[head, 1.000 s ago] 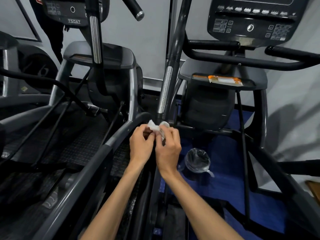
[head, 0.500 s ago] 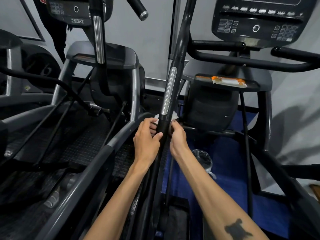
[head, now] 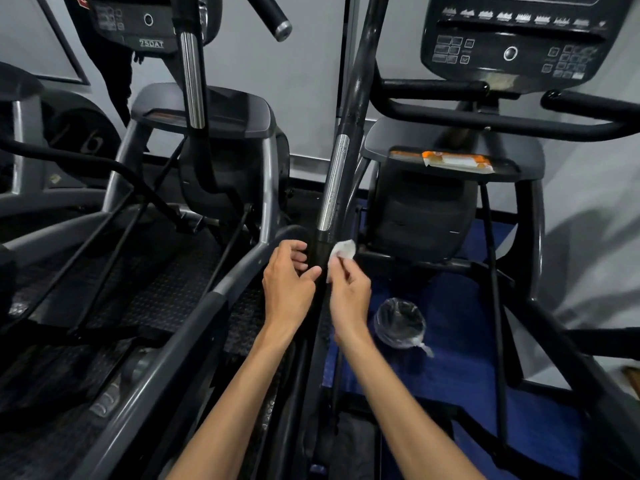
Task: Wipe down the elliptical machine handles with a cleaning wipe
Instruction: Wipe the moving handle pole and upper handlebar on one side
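**Wipe held against the lower handle bar**

The left hand curled loosely around the black lower part of the elliptical handle bar, fingers bent on its left side, thumb tip touching it; the right hand pinched a crumpled white wipe between thumb and fingertips, the wipe touching the bar's right side just below the chrome section; a small bin lined with a clear bag stood on the blue floor mat near the right wrist; an orange-and-white packet lay on the machine's tray.
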